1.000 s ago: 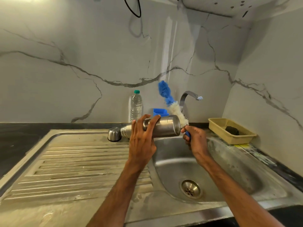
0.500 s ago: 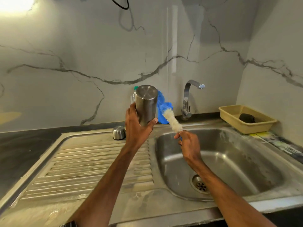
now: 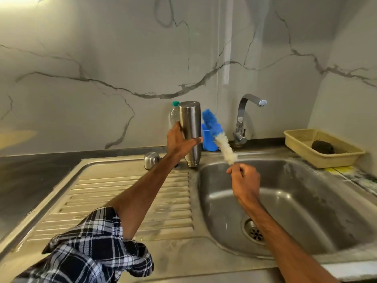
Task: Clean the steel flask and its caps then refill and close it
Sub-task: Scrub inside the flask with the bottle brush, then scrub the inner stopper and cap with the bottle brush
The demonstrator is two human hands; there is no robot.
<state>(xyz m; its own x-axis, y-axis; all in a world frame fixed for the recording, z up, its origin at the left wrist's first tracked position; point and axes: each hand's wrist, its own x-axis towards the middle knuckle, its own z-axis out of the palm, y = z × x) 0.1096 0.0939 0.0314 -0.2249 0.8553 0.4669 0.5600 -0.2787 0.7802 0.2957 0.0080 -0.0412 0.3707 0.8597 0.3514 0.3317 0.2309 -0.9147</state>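
Flask [image 3: 190,129] now upended, mouth down, left of sink [image 3: 306,201] — left grip [image 3: 179,142] clasps it. Right grip [image 3: 243,178] clenches brush [image 3: 224,147] — scrubbing seems done.

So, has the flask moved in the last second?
Yes. The flask has swung from lying sideways to standing neck down, just right of the steel cap on the drainboard, with the left hand gripping it.
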